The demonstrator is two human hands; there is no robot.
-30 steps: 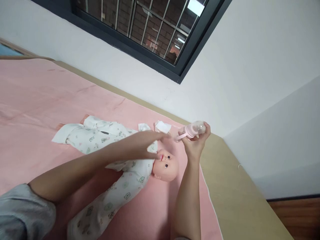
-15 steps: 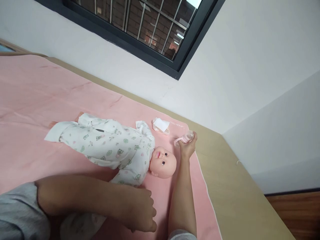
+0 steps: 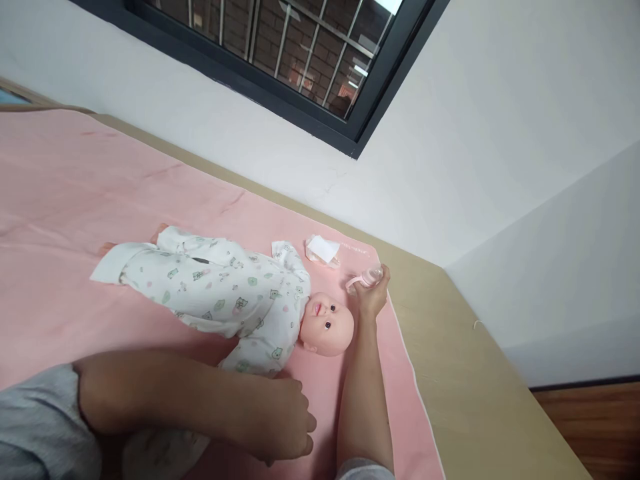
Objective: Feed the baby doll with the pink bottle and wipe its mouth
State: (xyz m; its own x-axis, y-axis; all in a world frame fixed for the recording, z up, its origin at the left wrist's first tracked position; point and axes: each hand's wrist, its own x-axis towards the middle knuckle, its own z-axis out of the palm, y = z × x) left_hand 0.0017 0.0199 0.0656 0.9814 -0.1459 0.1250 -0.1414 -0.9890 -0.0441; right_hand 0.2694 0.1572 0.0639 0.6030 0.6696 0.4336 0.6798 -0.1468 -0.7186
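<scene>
with right hand (image 3: pixel 373 299), gripped bottle (image 3: pixel 369 277) near corner of pink mat (image 3: pixel 125 187), just beyond head of doll (image 3: pixel 235 290); held left hand (image 3: pixel 280 420) in loose fist near sleeve (image 3: pixel 260 355). judged bottle light, stiff, smooth, maybe slippery; best clasped round body or by pink handle (image 3: pixel 353 282).

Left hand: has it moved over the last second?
Yes. Against the window frame, the left hand has moved farther away, to the wearer's side of the doll.
</scene>
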